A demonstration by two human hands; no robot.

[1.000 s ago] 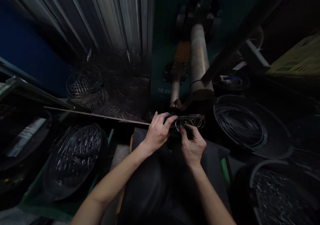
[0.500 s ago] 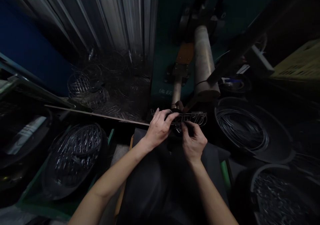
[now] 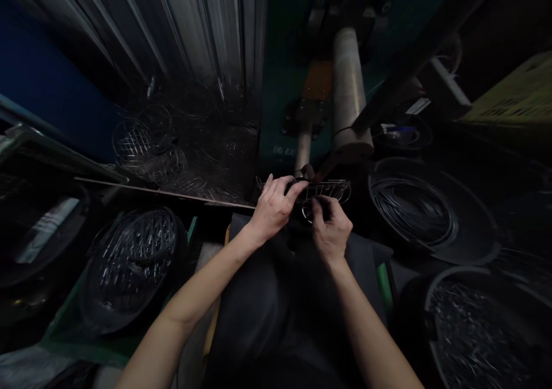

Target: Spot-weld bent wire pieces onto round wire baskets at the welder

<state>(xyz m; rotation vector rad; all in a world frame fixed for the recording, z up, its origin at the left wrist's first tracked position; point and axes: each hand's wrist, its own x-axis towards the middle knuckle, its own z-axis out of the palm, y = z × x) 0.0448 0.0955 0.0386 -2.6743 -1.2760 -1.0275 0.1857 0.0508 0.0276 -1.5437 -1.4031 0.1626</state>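
Observation:
At the foot of the machine's metal rod (image 3: 303, 147), a wire basket (image 3: 338, 189) of thin bent wires sits between my hands. My left hand (image 3: 276, 202) grips its left part, thumb along the top and fingers curled behind. My right hand (image 3: 331, 225) is closed in a pinch at the basket's near side, by a small wire loop (image 3: 307, 212). Whether a small part lies between the right fingertips I cannot make out. A thick metal cylinder (image 3: 348, 84) of the machine stands just behind the basket.
On the right stand a tub (image 3: 478, 228) with coiled wire rings and a bucket (image 3: 435, 285) of small metal pieces. To the left, a dark basin (image 3: 97, 305) holds wire parts. Finished-looking wire grids (image 3: 133, 141) lie on a board behind. A yellow crate (image 3: 513, 92) is at far right.
The view has shifted slightly, so the machine and hands sit a little higher. Both hands keep their places at the wire basket, and the small loop below it shows more.

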